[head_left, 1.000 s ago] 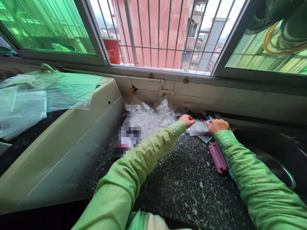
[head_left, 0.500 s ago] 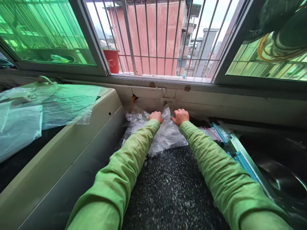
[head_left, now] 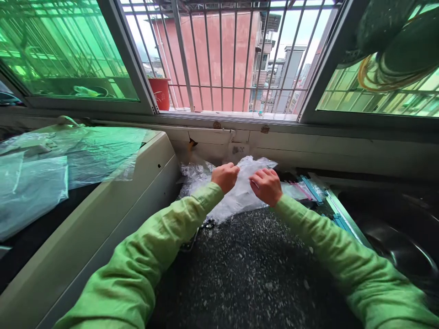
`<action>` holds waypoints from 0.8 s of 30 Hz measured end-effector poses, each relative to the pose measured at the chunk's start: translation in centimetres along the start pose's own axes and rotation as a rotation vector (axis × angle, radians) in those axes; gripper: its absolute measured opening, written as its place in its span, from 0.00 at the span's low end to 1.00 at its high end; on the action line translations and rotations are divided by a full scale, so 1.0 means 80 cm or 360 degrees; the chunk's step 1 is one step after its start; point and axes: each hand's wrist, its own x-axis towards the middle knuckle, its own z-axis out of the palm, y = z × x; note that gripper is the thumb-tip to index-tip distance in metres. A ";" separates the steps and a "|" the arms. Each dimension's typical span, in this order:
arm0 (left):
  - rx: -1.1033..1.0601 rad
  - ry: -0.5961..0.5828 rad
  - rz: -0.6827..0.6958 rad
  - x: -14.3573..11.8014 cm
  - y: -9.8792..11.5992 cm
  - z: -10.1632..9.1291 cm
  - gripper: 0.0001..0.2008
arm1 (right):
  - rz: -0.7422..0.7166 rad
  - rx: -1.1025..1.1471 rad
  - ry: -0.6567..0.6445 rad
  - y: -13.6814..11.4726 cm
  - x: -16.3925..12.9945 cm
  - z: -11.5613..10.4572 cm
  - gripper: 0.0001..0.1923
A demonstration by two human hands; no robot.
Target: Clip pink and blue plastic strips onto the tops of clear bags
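Note:
A crumpled clear plastic bag (head_left: pixel 230 203) lies at the back of the speckled black counter (head_left: pixel 260 269), its upper edge raised behind my hands. My left hand (head_left: pixel 225 177) is closed in a pinch at the bag's left upper part. A short gap to the right, my right hand (head_left: pixel 266 186) has its fingers curled and pressed together against the plastic. The exact pinch points are partly hidden by the fingers. More crinkled film spreads to the left of my left hand, towards the wall.
A cream-coloured appliance (head_left: pixel 113 205) stands on the left with plastic sheets (head_left: pixel 37 183) on top. To the right, blue-edged strips (head_left: pixel 313 189) lie beside a dark sink (head_left: pixel 394 237). Behind are the tiled wall (head_left: pixel 308 148) and a barred window with a red pot (head_left: pixel 160 93) outside.
Both hands have come slightly nearer to me and lower, fingers now more closed. The bag's upper edge has spread out wider behind them, to the right. The view has tilted slightly.

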 end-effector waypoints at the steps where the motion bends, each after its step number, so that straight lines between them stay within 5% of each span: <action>1: -0.0002 0.0081 0.0055 -0.017 0.005 -0.009 0.13 | -0.0049 0.0039 0.0089 -0.005 -0.022 -0.015 0.11; 4: 0.0003 0.0408 0.0292 -0.070 0.019 -0.030 0.12 | -0.0109 0.0115 0.0303 -0.018 -0.089 -0.055 0.12; 9: 0.0023 0.0764 0.0634 -0.148 0.036 -0.048 0.07 | 0.0216 -0.0057 0.0555 -0.024 -0.168 -0.090 0.21; 12: 0.0039 0.0763 0.0783 -0.179 0.043 -0.052 0.05 | 0.0350 -0.0043 0.0538 -0.025 -0.185 -0.100 0.19; 16: 0.0024 0.0701 0.0886 -0.212 0.045 -0.051 0.06 | 0.0216 0.0119 0.0381 -0.032 -0.201 -0.111 0.04; 24: -0.0157 0.0529 0.0833 -0.285 0.037 -0.026 0.10 | -0.0001 0.0327 0.0087 -0.063 -0.271 -0.122 0.06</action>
